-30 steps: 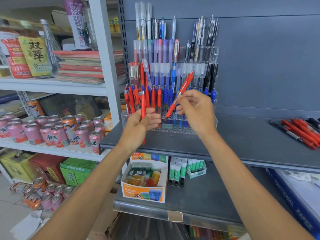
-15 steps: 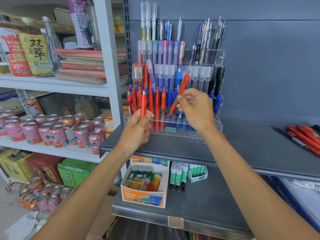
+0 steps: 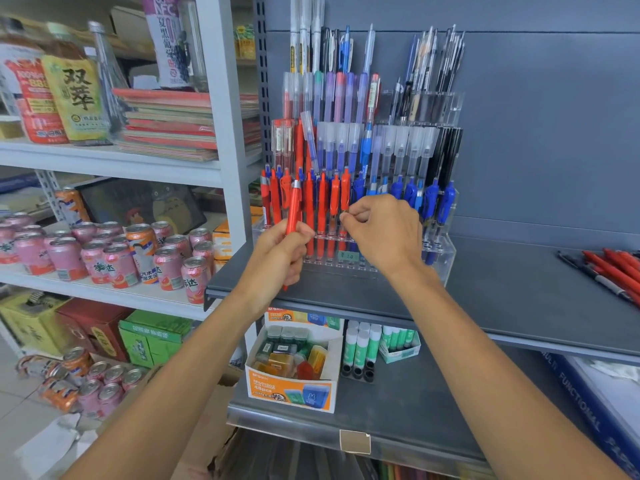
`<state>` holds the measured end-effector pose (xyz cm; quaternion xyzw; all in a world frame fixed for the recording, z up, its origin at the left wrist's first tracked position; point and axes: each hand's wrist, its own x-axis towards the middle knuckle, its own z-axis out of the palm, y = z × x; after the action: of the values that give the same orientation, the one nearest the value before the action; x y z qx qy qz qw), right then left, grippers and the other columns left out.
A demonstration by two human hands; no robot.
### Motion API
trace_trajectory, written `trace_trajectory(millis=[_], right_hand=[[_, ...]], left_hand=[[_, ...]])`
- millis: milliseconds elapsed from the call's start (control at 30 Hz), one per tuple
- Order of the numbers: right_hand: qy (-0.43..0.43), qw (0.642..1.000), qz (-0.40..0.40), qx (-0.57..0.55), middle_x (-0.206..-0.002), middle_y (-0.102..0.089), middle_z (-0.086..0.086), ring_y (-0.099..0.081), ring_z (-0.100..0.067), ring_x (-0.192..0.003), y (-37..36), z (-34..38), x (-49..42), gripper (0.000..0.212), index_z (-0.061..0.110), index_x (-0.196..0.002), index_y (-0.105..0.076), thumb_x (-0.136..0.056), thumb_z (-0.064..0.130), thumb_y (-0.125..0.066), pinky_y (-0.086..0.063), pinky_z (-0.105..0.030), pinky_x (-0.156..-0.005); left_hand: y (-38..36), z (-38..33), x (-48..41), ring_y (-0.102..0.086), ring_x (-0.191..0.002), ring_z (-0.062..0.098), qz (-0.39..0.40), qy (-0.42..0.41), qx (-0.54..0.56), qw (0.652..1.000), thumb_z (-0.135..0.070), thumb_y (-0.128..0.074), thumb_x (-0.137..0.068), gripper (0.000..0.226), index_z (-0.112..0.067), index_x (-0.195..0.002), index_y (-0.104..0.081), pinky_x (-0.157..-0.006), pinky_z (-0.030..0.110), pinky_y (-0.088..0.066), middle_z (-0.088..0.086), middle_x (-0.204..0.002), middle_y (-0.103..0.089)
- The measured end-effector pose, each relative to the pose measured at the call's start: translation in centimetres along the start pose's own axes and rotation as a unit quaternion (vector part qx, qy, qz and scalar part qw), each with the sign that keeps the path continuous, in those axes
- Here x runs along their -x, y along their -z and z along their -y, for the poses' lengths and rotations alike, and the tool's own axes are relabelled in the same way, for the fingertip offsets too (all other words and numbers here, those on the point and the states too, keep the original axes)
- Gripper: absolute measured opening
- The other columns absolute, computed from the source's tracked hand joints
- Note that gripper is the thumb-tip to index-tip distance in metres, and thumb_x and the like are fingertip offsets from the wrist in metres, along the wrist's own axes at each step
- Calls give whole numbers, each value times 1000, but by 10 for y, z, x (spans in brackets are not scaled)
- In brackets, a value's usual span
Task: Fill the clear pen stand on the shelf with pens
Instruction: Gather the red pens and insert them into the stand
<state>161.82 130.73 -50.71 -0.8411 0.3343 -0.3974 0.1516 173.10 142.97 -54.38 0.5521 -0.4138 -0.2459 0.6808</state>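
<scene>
At stand, L grip holds red pen upright, tip down, R grip pinches slotted pen, vertical

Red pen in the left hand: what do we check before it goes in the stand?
1. Left hand grips the held red pen, tip down: ok.
2. Right hand clear of the stand: not ok, its fingers pinch the front-row red pen.
3. Free hole in the red row: cannot tell, the hands hide it.
4. Clear pen stand upright on the shelf: ok.
5. Loose pens waiting at the shelf's right: ok.
</scene>
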Motion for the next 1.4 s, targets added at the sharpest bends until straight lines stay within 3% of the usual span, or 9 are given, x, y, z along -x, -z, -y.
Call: trace_trajectory(millis=[200,467,600,833,1000,1167,1267,1400], right_hand=[[3,999,9,48,-91,-75,8,-66,-16,-97,-4,-2,5,14,27,-95,-75,-92,36,-64,-55,-33,-79],[13,998,-1,67,-86,-75,5,-66,-20,-95,-7,-5,8,20,26,-93,-75,-96,36,-58,-54,-32,-71],[-3,1000,-23,20,-73,-71,8,-67,-16,-82,-10,-1,7,25,26,-87,-72,-91,49,-62,-54,-32,-71],[1,1000,-25,12,-75,-73,6,-68,-16,-77,-6,0,9,18,23,-88,-73,-93,37,-63,-52,-28,-69],[33,997,-27,-69,-74,-70,11,-65,-5,-71,1,-7,18,20,22,-88,-74,-94,37,-62,-53,-27,-70],[57,977,14,-206,-68,-63,14,-53,5,-57,11,-9,29,22,22,-83,-72,-96,33,-59,-37,-9,-57],[63,970,68,-227,-74,-68,10,-53,7,-56,18,-12,37,19,19,-85,-72,-93,34,-64,-36,-9,-57],[48,970,63,-229,-77,-67,6,-51,6,-54,16,-23,43,14,22,-82,-70,-86,36,-72,-34,-14,-60]], left_hand=[[-1,0,0,-25,-45,12,-9,13,20,1000,-12,-42,-99,13,-11,-96,-54,-42,25,-20,-5,-56,-34],[-8,-3,3,-28,-45,11,11,13,11,1000,-13,-41,-99,14,-11,-97,-54,-42,24,-23,-6,-55,-36],[-8,-5,2,-27,-45,11,13,8,7,1000,-12,-39,-100,15,-10,-98,-55,-43,25,-23,-5,-56,-36],[-11,-5,2,-30,-43,13,20,11,21,1000,-13,-27,-100,33,-5,-93,-59,-44,27,-26,-1,-56,-39],[-20,-5,2,-32,-42,13,20,8,29,999,-9,-26,-100,33,-4,-87,-56,-42,24,-29,0,-56,-42],[-31,-4,2,-38,-49,15,54,-11,-19,998,-13,-32,-103,28,-8,-88,-55,-49,26,-35,-1,-60,-46],[-41,-5,7,-43,-54,14,73,-38,-97,992,-17,-36,-104,29,-7,-82,-52,-56,28,-40,1,-65,-48],[-49,-3,13,-49,-57,9,75,-64,-143,985,-13,-42,-102,21,-13,-92,-61,-56,22,-45,4,-72,-54]])
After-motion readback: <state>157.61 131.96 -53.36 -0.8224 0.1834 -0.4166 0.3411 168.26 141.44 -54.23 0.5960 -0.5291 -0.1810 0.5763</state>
